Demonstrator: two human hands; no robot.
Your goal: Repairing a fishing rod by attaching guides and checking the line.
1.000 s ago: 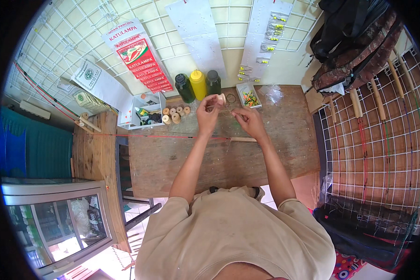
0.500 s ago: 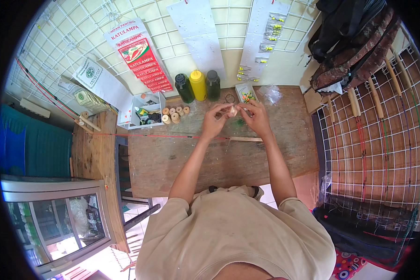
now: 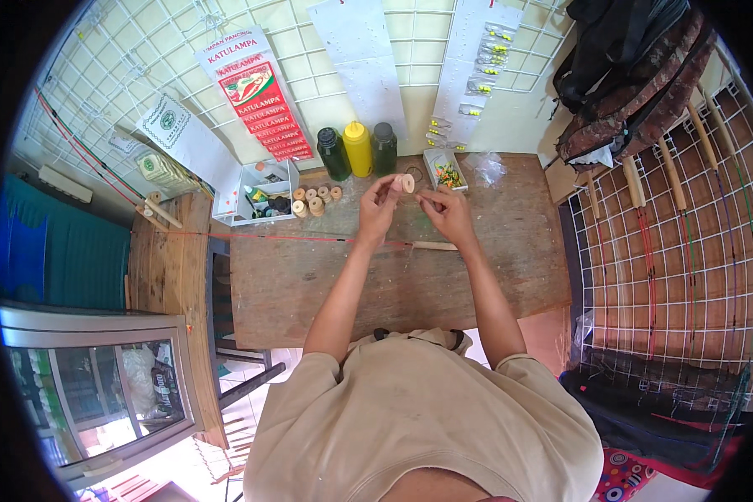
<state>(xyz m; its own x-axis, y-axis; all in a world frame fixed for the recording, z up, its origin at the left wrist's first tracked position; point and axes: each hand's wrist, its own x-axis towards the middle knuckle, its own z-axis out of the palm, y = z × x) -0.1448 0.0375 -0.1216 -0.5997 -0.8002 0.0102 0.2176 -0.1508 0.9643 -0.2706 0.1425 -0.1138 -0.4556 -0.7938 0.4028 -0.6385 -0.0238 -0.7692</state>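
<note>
Two hands meet above the wooden workbench (image 3: pixel 309 284) at upper centre of the frame. Risk: the small pale spool (image 3: pixel 407 183) could slip and roll among the loose spools (image 3: pixel 314 199) near the white tray (image 3: pixel 263 191), should the pinch slacken. Left hand (image 3: pixel 379 206) is raised, fingertips closed on the spool. Right hand (image 3: pixel 448 213) sits just beside it, fingers narrowly pinched; on what, cannot be told.

- Small fishing-tackle shop/workshop: wire wall grid (image 3: pixel 125 92) w/ hung lure packets (image 3: pixel 485 67), upper frame.
- Rods (image 3: pixel 686 217) racked at right.
- Worn wooden table (image 3: pixel 410 284), centre.
</note>
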